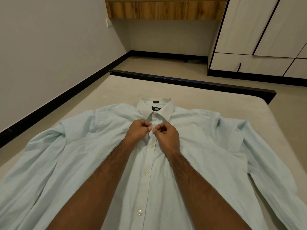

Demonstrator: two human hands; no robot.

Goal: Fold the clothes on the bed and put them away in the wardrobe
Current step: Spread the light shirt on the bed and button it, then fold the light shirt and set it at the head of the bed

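A pale mint long-sleeved shirt [196, 163] lies front up on the bed [249, 103], collar pointing away from me and both sleeves spread out to the sides. Several white buttons run down its placket. My left hand [138, 131] and my right hand [166, 135] meet just below the collar. Each hand pinches an edge of the placket there, fingers curled, around the second button from the top. That button is hidden between my fingertips.
The bed has a beige sheet and a black frame [191, 81] along its far edge. A white wardrobe [259, 30] with black trim stands at the back right. A wooden shelf [162, 11] hangs on the far wall. Bare floor lies between bed and wardrobe.
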